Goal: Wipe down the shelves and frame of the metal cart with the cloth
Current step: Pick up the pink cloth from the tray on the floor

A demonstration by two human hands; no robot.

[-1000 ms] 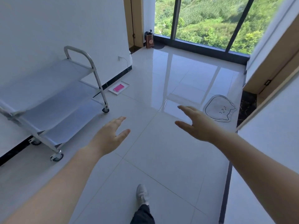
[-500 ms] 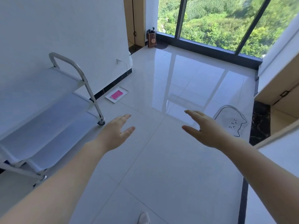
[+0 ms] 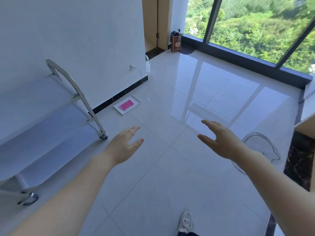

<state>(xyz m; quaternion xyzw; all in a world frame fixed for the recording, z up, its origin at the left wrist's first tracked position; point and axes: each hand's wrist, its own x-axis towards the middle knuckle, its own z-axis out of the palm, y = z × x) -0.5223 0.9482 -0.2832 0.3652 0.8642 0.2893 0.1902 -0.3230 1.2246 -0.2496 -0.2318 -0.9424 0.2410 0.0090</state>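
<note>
Cart (image 3: 51, 126), the metal one with stacked shelves, stands against the white wall (image 3: 76, 40), off to the left of the left hand's fingers (image 3: 134, 130) and apart from them. Its near wheel (image 3: 29, 199) sits closer to the camera than either hand, its far wheel (image 3: 103, 137) lies just left of the left hand (image 3: 122, 147), and its curved handle (image 3: 68, 79) rises beyond those fingers on the left. The cart is blurred, so the shelf surfaces cannot be read in detail.

Nearest of all, a grey shoe (image 3: 185, 222) rests on the tiled floor (image 3: 153, 184), below and between the two forearms. Both arms reach forward over the floor. The left hand is spread, fingers straight and thumb apart, holding nothing. The right hand (image 3: 223, 142) is likewise spread flat with its fingers (image 3: 209, 124) extended and thumb out to the side, and it holds nothing. The two hands are well apart from each other and touch nothing.

Right of the right hand's fingers lies a pale mat (image 3: 262, 147) with a dark outline, partly hidden by the forearm. Beyond the left hand's fingers, near the wall's dark skirting, a white tray (image 3: 134, 101) lies on the floor with a pink item (image 3: 127, 105) in it; whether that item is the cloth cannot be told. Farther off, a white bottle (image 3: 148, 64) stands at the wall's corner. Farthest, a brown bag (image 3: 176, 42) stands by the large window (image 3: 255, 28), with green trees outside.
</note>
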